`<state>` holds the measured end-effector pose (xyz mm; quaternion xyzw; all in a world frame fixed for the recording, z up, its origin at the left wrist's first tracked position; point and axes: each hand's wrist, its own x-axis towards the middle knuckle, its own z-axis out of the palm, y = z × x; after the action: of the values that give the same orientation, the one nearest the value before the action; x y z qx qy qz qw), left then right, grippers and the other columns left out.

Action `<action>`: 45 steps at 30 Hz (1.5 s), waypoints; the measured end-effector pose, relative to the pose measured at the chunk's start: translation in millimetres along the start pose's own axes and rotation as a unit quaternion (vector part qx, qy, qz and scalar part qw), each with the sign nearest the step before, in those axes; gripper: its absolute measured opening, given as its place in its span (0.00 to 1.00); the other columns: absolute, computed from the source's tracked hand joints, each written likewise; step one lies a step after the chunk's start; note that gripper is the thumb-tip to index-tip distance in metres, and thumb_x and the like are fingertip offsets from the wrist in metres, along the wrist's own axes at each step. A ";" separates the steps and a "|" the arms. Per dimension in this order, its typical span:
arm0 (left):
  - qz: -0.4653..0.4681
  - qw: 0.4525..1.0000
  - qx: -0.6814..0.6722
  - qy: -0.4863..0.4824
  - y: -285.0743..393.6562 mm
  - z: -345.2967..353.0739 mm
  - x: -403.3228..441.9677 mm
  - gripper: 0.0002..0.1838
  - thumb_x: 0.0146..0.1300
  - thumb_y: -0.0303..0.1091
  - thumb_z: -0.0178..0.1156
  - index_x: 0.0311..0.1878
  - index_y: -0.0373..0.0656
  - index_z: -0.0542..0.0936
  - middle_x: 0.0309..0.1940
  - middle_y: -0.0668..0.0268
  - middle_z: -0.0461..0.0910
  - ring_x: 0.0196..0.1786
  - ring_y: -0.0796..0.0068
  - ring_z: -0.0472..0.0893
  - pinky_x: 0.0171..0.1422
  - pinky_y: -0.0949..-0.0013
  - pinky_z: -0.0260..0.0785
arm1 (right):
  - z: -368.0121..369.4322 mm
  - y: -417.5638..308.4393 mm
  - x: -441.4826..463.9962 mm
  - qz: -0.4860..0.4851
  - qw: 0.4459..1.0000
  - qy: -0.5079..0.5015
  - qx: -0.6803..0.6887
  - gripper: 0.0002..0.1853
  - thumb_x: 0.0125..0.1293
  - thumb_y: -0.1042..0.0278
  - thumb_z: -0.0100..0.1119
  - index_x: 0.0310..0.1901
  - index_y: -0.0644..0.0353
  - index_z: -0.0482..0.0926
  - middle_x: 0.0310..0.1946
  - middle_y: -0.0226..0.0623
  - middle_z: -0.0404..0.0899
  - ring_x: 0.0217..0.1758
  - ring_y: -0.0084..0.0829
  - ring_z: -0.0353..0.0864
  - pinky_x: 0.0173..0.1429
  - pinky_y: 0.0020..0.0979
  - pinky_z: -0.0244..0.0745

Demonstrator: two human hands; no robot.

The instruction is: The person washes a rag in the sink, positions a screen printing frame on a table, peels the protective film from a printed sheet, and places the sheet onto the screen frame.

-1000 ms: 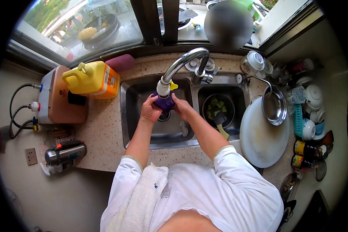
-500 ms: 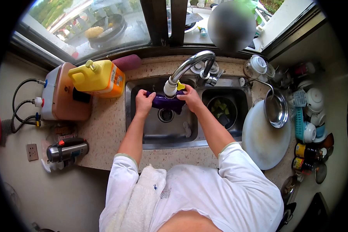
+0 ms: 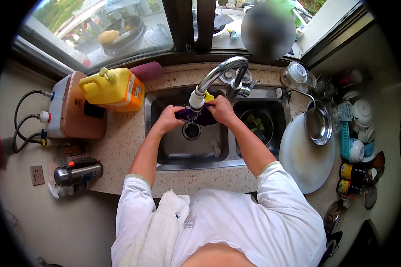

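Note:
Over the larger left basin (image 3: 182, 155), under the tap (image 3: 211, 78), my hands hold a dark purple item (image 3: 206, 117) that looks like a wet cloth. My left hand (image 3: 167, 119) is closed on its left end, and my right hand (image 3: 223, 110) grips its right end. The tap head hides part of it. A small yellow piece (image 3: 209, 96) shows behind the tap head, near my right fingers. Below the purple item is the round drain (image 3: 191, 131). Cut green pieces lie in a dark pot (image 3: 268, 122) in the right basin.
A yellow jug (image 3: 113, 91) stands at the left behind a pinkish box (image 3: 82, 109) with hoses. A steel flask (image 3: 78, 173) lies nearer. At the right are a white round board (image 3: 305, 164), a steel bowl (image 3: 318, 124), stacked dishes and bottles.
My hands have drawn closer together and shifted slightly, and the purple item is now bunched under the tap rather than stretched out. Both hands keep their grip.

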<state>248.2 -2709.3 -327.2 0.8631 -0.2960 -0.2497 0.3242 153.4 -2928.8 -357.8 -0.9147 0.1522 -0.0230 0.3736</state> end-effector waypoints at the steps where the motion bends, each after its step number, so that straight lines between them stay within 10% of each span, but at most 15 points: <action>1: -0.018 0.998 0.053 0.000 5.5 0.2 0.7 0.23 0.42 0.33 0.69 0.47 0.46 0.82 0.35 0.57 0.74 0.49 0.59 0.75 0.58 0.65 0.67 | 1.5 -1.9 -2.7 -0.031 0.998 0.042 -0.020 0.12 0.51 0.67 0.64 0.39 0.56 0.84 0.40 0.45 0.75 0.47 0.44 0.74 0.53 0.39 0.69; 4: -0.090 0.980 0.175 0.029 -7.3 11.7 16.6 0.19 0.48 0.37 0.68 0.45 0.42 0.82 0.38 0.56 0.76 0.50 0.63 0.75 0.55 0.63 0.68 | 15.9 6.2 -2.3 -0.201 0.951 0.222 -0.072 0.09 0.53 0.66 0.64 0.35 0.60 0.81 0.36 0.39 0.75 0.40 0.35 0.75 0.45 0.36 0.71; 8: -0.048 0.965 -0.258 0.030 -62.7 32.3 28.4 0.15 0.62 0.42 0.61 0.39 0.38 0.81 0.37 0.67 0.80 0.39 0.75 0.78 0.45 0.69 0.70 | 25.4 -1.2 -3.6 0.057 0.813 -0.061 0.576 0.09 0.61 0.67 0.60 0.39 0.62 0.75 0.33 0.25 0.75 0.36 0.16 0.73 0.43 0.21 0.69; 11: -0.065 0.789 -0.606 0.079 -42.5 61.7 26.9 0.15 0.65 0.45 0.58 0.37 0.42 0.79 0.31 0.72 0.79 0.34 0.80 0.77 0.41 0.74 0.70 | 46.4 -32.0 -11.9 0.115 0.677 -0.049 0.725 0.10 0.61 0.68 0.60 0.41 0.62 0.74 0.35 0.27 0.77 0.39 0.16 0.74 0.44 0.22 0.71; 13: -0.105 0.771 -0.616 0.119 -58.6 93.3 44.0 0.19 0.66 0.53 0.52 0.35 0.46 0.76 0.27 0.72 0.77 0.30 0.79 0.76 0.36 0.71 0.70 | 80.9 -46.7 -21.4 0.058 0.777 -0.023 0.626 0.12 0.63 0.62 0.56 0.43 0.62 0.73 0.37 0.35 0.80 0.41 0.29 0.80 0.44 0.31 0.74; 15: -0.072 0.651 -0.754 0.041 -38.7 103.2 38.6 0.23 0.66 0.56 0.51 0.37 0.43 0.78 0.28 0.72 0.77 0.30 0.79 0.75 0.36 0.73 0.68 | 83.6 -64.4 -32.9 -0.024 0.984 0.062 0.166 0.15 0.66 0.55 0.50 0.43 0.60 0.74 0.39 0.46 0.79 0.43 0.47 0.79 0.47 0.40 0.73; 16: -0.162 0.755 -0.620 0.140 -38.9 111.7 35.8 0.22 0.68 0.52 0.49 0.40 0.41 0.79 0.32 0.69 0.78 0.34 0.78 0.76 0.39 0.72 0.68 | 85.4 -61.1 -29.6 -0.004 0.989 0.087 0.123 0.18 0.66 0.51 0.45 0.42 0.58 0.75 0.40 0.51 0.77 0.43 0.55 0.75 0.49 0.46 0.71; 20: -0.222 0.774 -0.583 0.106 -1.2 114.4 17.2 0.22 0.70 0.49 0.47 0.48 0.38 0.76 0.40 0.64 0.79 0.43 0.73 0.77 0.47 0.68 0.70 | 75.4 -11.7 10.5 0.142 0.983 0.052 0.109 0.17 0.63 0.52 0.49 0.40 0.59 0.75 0.40 0.49 0.78 0.46 0.51 0.75 0.49 0.44 0.70; 26: -0.234 0.789 -0.568 -0.019 8.3 52.3 24.7 0.27 0.68 0.56 0.46 0.50 0.40 0.77 0.44 0.62 0.79 0.45 0.69 0.78 0.50 0.65 0.70 | 78.6 -31.6 -12.5 0.025 0.958 0.072 0.276 0.25 0.60 0.49 0.59 0.51 0.61 0.73 0.44 0.46 0.79 0.52 0.42 0.76 0.54 0.37 0.70; 29: -0.061 0.832 -0.540 -0.112 -13.6 40.6 27.8 0.22 0.66 0.51 0.53 0.49 0.40 0.77 0.40 0.64 0.79 0.44 0.73 0.79 0.49 0.68 0.70 | 57.6 -16.3 1.9 -0.049 0.956 -0.063 0.281 0.19 0.59 0.58 0.62 0.46 0.63 0.76 0.41 0.46 0.81 0.46 0.37 0.80 0.50 0.33 0.71; 35: -0.410 0.760 -0.503 0.039 -28.8 58.5 11.7 0.28 0.65 0.60 0.48 0.60 0.51 0.69 0.45 0.56 0.74 0.52 0.59 0.75 0.53 0.41 0.67 | 58.4 -20.5 15.7 0.129 0.882 -0.046 0.450 0.11 0.56 0.66 0.64 0.38 0.62 0.81 0.33 0.36 0.81 0.38 0.26 0.78 0.43 0.28 0.71; 37: -0.224 0.629 -0.733 -0.130 -35.0 82.9 12.2 0.32 0.64 0.67 0.40 0.64 0.58 0.64 0.50 0.55 0.71 0.56 0.54 0.71 0.51 0.27 0.60 | 39.6 -46.3 -0.8 0.232 0.768 -0.089 0.591 0.16 0.56 0.58 0.64 0.40 0.62 0.81 0.32 0.34 0.81 0.39 0.25 0.78 0.44 0.28 0.71; 39: -0.100 0.574 -0.801 -0.141 -45.4 104.2 24.4 0.29 0.67 0.61 0.40 0.60 0.50 0.68 0.49 0.59 0.74 0.53 0.59 0.74 0.55 0.43 0.66 | 58.9 -53.0 -16.5 0.111 0.831 -0.028 0.544 0.14 0.58 0.56 0.63 0.32 0.60 0.80 0.29 0.26 0.79 0.35 0.21 0.76 0.42 0.28 0.71; 41: 0.079 0.545 -0.811 -0.198 -108.8 141.4 46.7 0.27 0.68 0.56 0.41 0.59 0.45 0.69 0.49 0.59 0.75 0.52 0.61 0.75 0.56 0.51 0.67 | 46.7 -73.5 -45.0 -0.001 0.980 -0.031 0.198 0.19 0.59 0.49 0.58 0.28 0.60 0.81 0.32 0.44 0.80 0.39 0.43 0.79 0.46 0.37 0.72; 45: 0.095 0.465 -0.874 -0.108 -112.8 180.2 44.9 0.21 0.68 0.47 0.43 0.53 0.42 0.73 0.48 0.61 0.77 0.48 0.66 0.77 0.53 0.63 0.70 | 69.9 -62.0 -50.7 -0.119 0.980 0.142 0.073 0.19 0.61 0.50 0.54 0.27 0.59 0.77 0.29 0.44 0.79 0.39 0.47 0.78 0.42 0.46 0.71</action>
<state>206.8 -2744.4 -537.6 0.0633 -0.0363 -0.4368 0.8966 132.1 -2824.7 -361.7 -0.8840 0.0920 -0.2080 0.4084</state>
